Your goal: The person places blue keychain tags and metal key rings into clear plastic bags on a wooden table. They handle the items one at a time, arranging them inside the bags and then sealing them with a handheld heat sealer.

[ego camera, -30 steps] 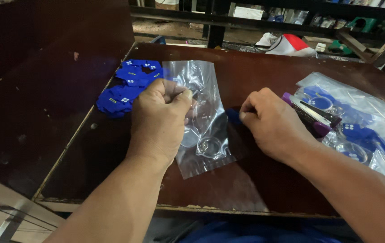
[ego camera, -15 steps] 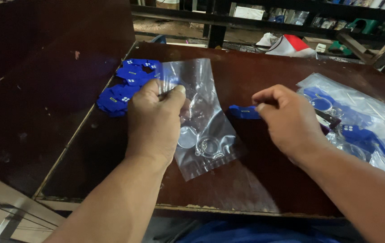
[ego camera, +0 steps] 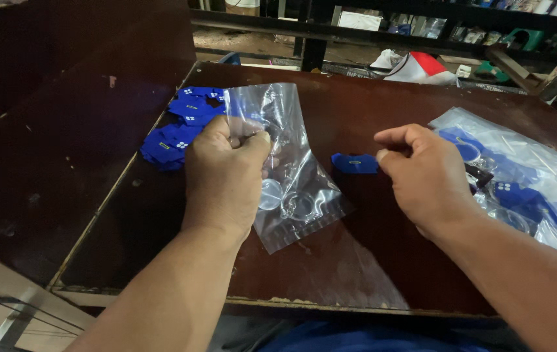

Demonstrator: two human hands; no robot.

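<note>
Between the two hands, just above the dark brown table (ego camera: 370, 261), a small blue plastic piece (ego camera: 355, 163) is held pinched at its right end by the right hand (ego camera: 425, 179), thumb and forefinger closed narrowly on it. One second earlier this piece was hidden under the right fist, close beside the bag; half a second earlier it was already lifted clear. It has since been carried a little further right, so that it now sits apart from the bag. The clear plastic bag (ego camera: 291, 189) is gripped near its top in the closed left hand (ego camera: 226, 173); its position is almost unchanged. Metal rings (ego camera: 298, 205) are seen through the film.

Judgement: one piece has been singled out while the bag is kept ready.

A pile of like blue pieces (ego camera: 177, 127) lies at the left; filled clear bags (ego camera: 519, 182) lie at the right.
</note>
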